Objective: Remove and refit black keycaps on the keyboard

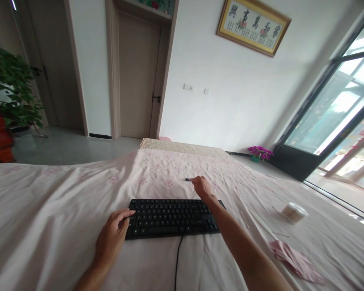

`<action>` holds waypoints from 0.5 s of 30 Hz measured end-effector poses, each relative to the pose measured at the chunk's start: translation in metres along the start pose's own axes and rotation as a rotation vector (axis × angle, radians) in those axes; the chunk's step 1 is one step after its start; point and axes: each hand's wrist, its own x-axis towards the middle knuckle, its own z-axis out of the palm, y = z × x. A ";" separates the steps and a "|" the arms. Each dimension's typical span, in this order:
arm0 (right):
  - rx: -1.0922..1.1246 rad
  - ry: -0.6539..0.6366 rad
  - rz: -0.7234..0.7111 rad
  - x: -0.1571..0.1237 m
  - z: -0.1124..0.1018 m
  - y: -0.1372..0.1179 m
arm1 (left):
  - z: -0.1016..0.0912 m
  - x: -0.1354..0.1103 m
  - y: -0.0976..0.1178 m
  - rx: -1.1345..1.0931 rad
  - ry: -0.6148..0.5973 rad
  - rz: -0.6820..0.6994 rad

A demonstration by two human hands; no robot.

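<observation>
A black keyboard (pixel 166 218) lies on the pale pink floral cloth, its cable (pixel 178 258) running from the near edge toward me. My left hand (pixel 113 230) is closed around the keyboard's left end, thumb and forefinger at the edge keys. My right arm crosses over the keyboard's right part and hides some of its keys. Beyond the far edge, my right hand (pixel 202 187) is pinched, with a small black squarish piece (pixel 187 179) at its fingertips. That piece is too small to name, and a thin light bit shows between it and the fingers.
To the right are a round white-and-clear container (pixel 294 212), a thin stick (pixel 281 234) and a crumpled pink cloth (pixel 295 258). The patterned cloth (pixel 79 190) spreads wrinkled around the keyboard. Farther off stand a potted plant (pixel 12 85), a door (pixel 138 76) and purple flowers (pixel 260 152).
</observation>
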 end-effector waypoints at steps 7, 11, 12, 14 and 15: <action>-0.141 -0.065 -0.050 0.040 0.021 -0.006 | 0.001 0.000 -0.001 -0.002 0.003 -0.003; -0.178 -0.136 -0.093 0.052 0.027 -0.010 | 0.000 0.000 0.001 0.004 0.009 -0.017; -0.178 -0.154 -0.102 0.054 0.029 -0.011 | 0.000 0.000 0.001 0.004 0.010 -0.014; -0.162 -0.184 -0.114 0.054 0.030 -0.012 | 0.001 0.000 0.000 0.004 0.014 -0.003; -0.146 -0.194 -0.116 0.054 0.031 -0.013 | 0.001 0.000 0.000 0.004 0.016 0.003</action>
